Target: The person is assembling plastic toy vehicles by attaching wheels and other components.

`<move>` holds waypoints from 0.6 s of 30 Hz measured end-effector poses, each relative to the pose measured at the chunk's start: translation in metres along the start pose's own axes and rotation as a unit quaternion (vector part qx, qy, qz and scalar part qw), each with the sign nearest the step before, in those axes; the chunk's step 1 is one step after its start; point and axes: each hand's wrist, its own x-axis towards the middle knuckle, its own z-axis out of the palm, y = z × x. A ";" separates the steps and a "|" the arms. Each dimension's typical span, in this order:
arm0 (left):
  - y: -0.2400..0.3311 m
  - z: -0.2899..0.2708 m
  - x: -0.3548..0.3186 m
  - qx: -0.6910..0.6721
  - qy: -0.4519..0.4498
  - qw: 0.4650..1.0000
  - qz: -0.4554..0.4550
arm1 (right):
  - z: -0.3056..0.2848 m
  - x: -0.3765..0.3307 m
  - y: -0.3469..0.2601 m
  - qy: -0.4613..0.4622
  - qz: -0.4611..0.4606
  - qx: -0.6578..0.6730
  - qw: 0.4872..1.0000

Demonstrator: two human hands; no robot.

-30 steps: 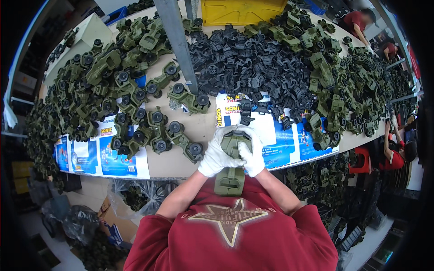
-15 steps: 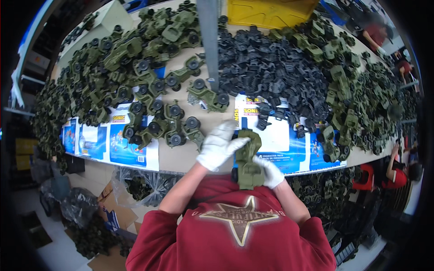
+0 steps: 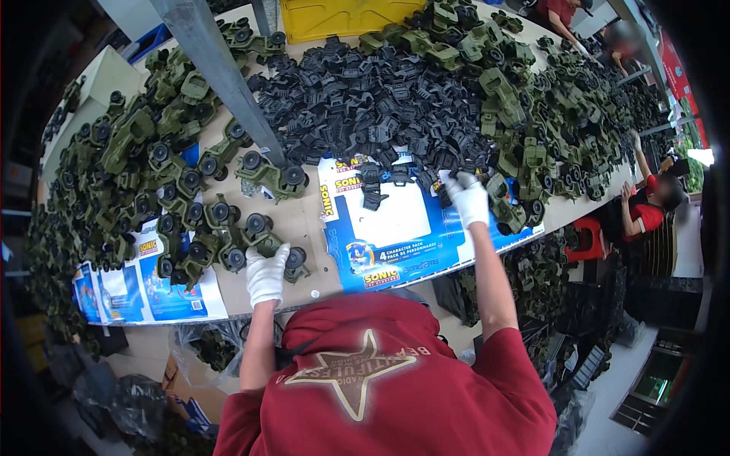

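Observation:
My left hand, in a white glove, is closed round the near end of an olive-green toy vehicle with black wheels, at the table's near edge. Part of that vehicle is hidden under the fingers. Reaching forward to the right, my right hand, also gloved in white, has its fingers bent at a small black plastic part on the front fringe of a large heap of black parts. Its fingertips are slightly blurred. One loose black part lies on a blue-and-white printed sheet between my hands.
Olive vehicles are heaped at the left and right. A grey metal post rises from the table left of the black heap. A yellow bin stands behind. Other people are at the far right, near a red stool.
My hands have parted; the olive vehicle they held before my chest is no longer in them. The left went to another vehicle, the right to the black parts. The view has turned rightward.

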 end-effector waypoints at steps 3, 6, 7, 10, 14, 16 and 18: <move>0.015 0.007 -0.006 -0.215 -0.003 0.975 -0.058 | 0.030 -0.025 -0.014 -0.029 -0.033 -0.194 0.980; -0.008 0.033 0.002 -0.359 0.037 0.933 -0.002 | 0.047 -0.026 0.002 0.000 -0.044 -0.183 0.982; 0.000 0.034 -0.005 -0.343 0.030 0.939 0.020 | 0.047 -0.025 0.010 -0.011 -0.041 -0.080 0.996; 0.018 0.037 -0.027 -0.122 0.047 0.973 0.188 | 0.051 -0.049 -0.003 -0.086 0.104 0.444 0.886; 0.075 0.029 -0.073 0.174 -0.024 0.949 0.263 | 0.059 -0.085 0.018 -0.112 0.034 0.195 0.974; 0.076 0.035 -0.075 0.198 -0.069 0.937 0.278 | 0.046 -0.089 0.014 -0.140 0.053 0.091 0.985; 0.080 0.041 -0.069 0.101 -0.062 0.974 0.191 | 0.039 -0.092 0.011 -0.087 -0.039 0.034 0.995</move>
